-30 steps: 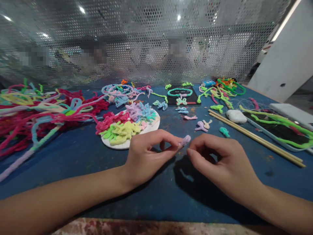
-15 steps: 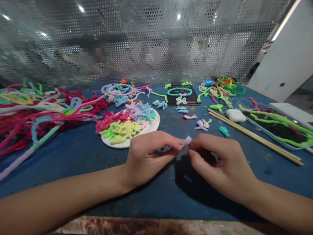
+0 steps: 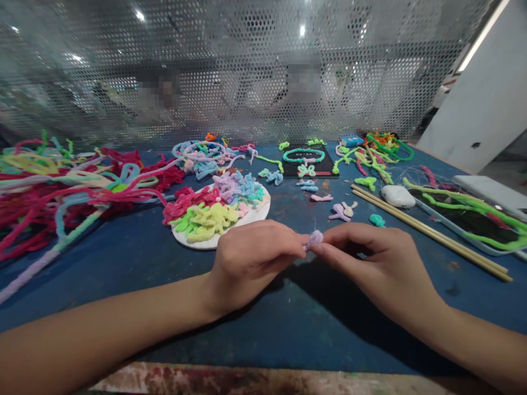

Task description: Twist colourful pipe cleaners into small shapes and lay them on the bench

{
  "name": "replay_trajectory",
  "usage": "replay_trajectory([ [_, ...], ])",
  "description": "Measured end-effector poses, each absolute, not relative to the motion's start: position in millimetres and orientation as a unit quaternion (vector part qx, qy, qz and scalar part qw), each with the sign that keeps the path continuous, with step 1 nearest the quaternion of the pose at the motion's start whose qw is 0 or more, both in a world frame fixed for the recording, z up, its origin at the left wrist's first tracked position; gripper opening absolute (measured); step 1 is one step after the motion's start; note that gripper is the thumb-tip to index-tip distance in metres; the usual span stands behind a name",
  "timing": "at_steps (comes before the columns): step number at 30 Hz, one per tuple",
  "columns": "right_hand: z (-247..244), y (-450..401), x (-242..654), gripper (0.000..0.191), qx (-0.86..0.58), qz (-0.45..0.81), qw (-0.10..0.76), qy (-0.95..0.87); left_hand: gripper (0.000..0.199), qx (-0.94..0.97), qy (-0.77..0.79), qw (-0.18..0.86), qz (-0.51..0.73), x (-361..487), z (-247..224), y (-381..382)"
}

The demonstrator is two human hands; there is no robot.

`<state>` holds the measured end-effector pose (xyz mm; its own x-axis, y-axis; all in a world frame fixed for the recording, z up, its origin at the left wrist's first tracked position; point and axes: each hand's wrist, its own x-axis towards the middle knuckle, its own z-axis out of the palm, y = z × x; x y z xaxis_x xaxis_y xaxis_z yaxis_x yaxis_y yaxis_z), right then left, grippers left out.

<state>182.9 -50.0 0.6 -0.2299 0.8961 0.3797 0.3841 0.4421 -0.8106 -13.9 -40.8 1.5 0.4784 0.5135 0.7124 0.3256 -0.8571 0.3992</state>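
A small lilac fuzzy piece [image 3: 315, 238], looped at its top, is held between both hands above the blue table [image 3: 284, 334]. My left hand [image 3: 257, 260] pinches its lower left end with thumb and fingers. From the other side, my right hand [image 3: 382, 263] has its thumb and forefinger closed on the piece's right edge. Behind the left hand lies a white round plate [image 3: 197, 241] heaped with red, green, yellow, lilac and blue fuzzy pieces. Beyond the hands lie a lilac piece [image 3: 338, 213], a pink piece [image 3: 321, 198] and a teal piece [image 3: 376, 220].
Long fuzzy stems [image 3: 123, 192] pile up at the left. Two wooden sticks [image 3: 432, 233], a white case [image 3: 397, 196] and a clear tray [image 3: 486, 247] are at the right. A black phone-like device [image 3: 330, 164] showing digits lies at the back before a perforated metal screen [image 3: 247, 109].
My right thumb and forefinger have come in to the left and closed on the lilac piece. Its looped top now shows rounder between the hands.
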Motion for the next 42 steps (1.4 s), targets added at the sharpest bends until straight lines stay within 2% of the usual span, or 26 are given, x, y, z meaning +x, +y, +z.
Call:
replay_trajectory([
  [6, 4.5, -46.6, 182.0, 0.009, -0.437, 0.383, 0.436, -0.687, 0.024, 0.904, 0.203, 0.000, 0.377, -21.9, 7.1, -41.9],
  [8, 5.1, -45.8, 182.5, 0.012, -0.432, 0.399, 0.429, -0.686, 0.023, 0.901, 0.210, 0.003, 0.379, -21.6, 7.1, -42.4],
  [13, 4.8, -45.9, 184.6, 0.041, -0.414, 0.419, 0.419, -0.691, 0.018, 0.879, 0.257, 0.080, 0.394, -18.7, 3.1, -41.5],
  [15, 4.8, -46.4, 184.2, 0.035, -0.414, 0.434, 0.417, -0.683, 0.018, 0.868, 0.269, 0.103, 0.404, -18.1, 1.4, -40.9],
  [18, 4.2, -46.4, 182.5, 0.017, -0.422, 0.451, 0.410, -0.671, 0.014, 0.852, 0.287, 0.110, 0.424, -17.2, -0.3, -40.4],
  [20, 3.3, -46.0, 181.6, 0.013, -0.428, 0.453, 0.404, -0.669, 0.012, 0.845, 0.297, 0.108, 0.431, -16.5, -0.8, -40.3],
  [30, 3.0, -48.4, 181.5, 0.009, -0.434, 0.396, 0.375, -0.717, 0.012, 0.841, 0.296, 0.092, 0.443, -14.2, 0.8, -40.8],
  [35, 3.0, -47.6, 181.4, 0.013, -0.429, 0.364, 0.396, -0.726, 0.012, 0.847, 0.295, 0.102, 0.429, -14.8, 0.6, -41.2],
  [42, 1.6, -47.3, 180.6, 0.009, -0.444, 0.379, 0.402, -0.705, 0.012, 0.874, 0.227, 0.065, 0.425, -18.4, -1.9, -38.1],
])
